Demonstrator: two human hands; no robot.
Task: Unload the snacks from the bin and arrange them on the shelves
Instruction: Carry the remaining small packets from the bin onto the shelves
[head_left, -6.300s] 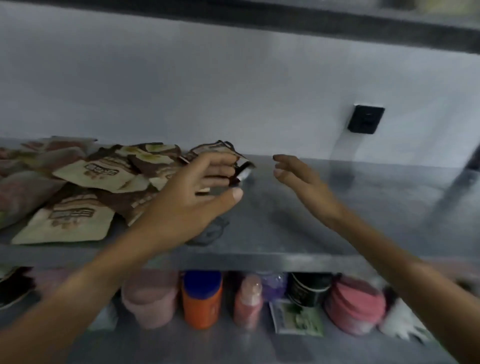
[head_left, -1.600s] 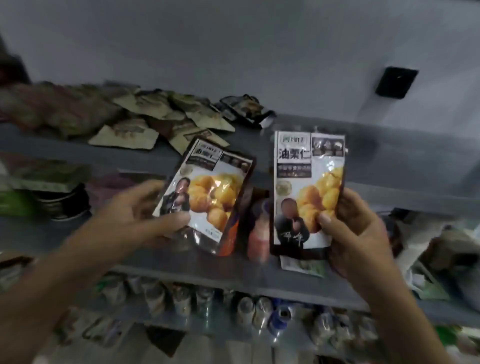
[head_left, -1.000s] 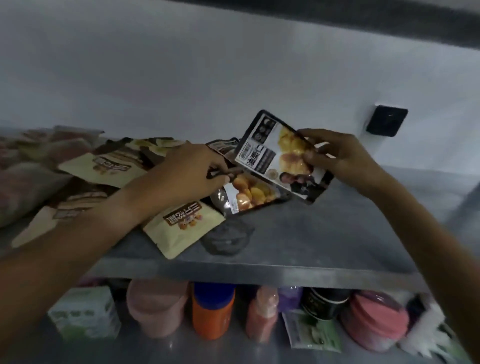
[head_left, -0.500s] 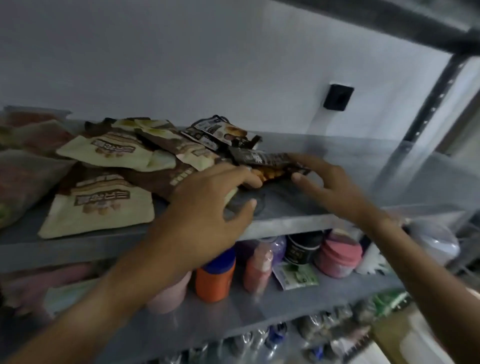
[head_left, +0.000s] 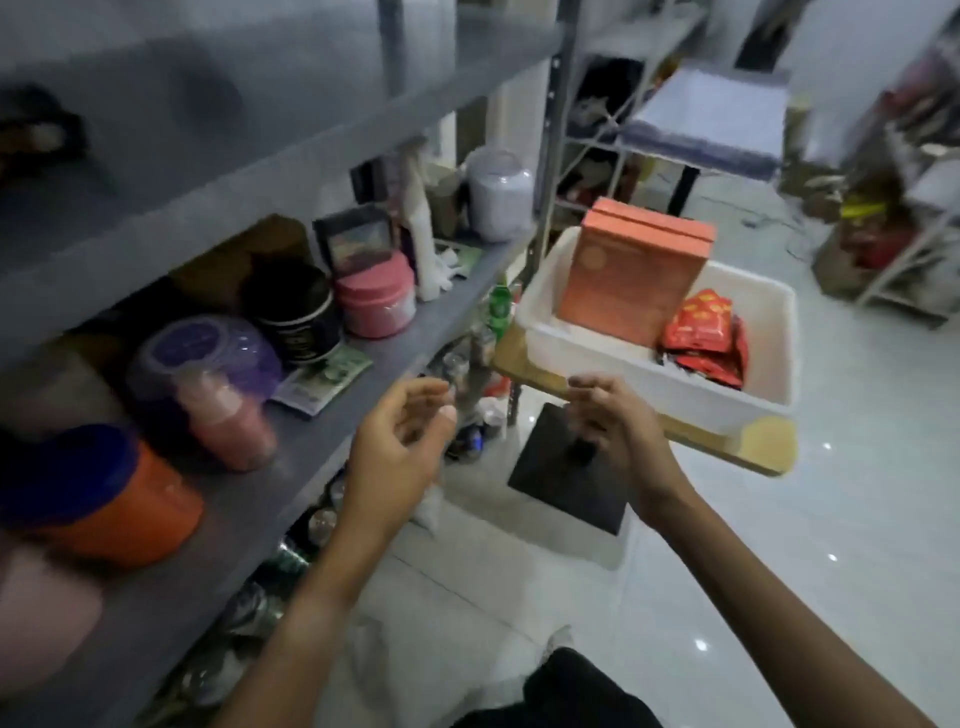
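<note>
Grey metal shelf (head_left: 332, 431), glossy white floor (head_left: 857, 519), left hand (head_left: 395, 457), right hand (head_left: 618, 426) apparently empty, loosely curled.

- I am in what looks like a small shop stockroom, with pale glossy floor tiles (head_left: 857, 519)
- On my left, grey metal shelves (head_left: 322, 441) hold a pink jar (head_left: 375, 299), a purple tub (head_left: 208, 353) and an orange jar (head_left: 130, 499)
- A white bin (head_left: 649, 369) on a small wooden table (head_left: 727, 441) holds an orange box (head_left: 634, 270) and red snack packets (head_left: 706, 338)
- More cluttered racks (head_left: 904, 208) stand further back
</note>
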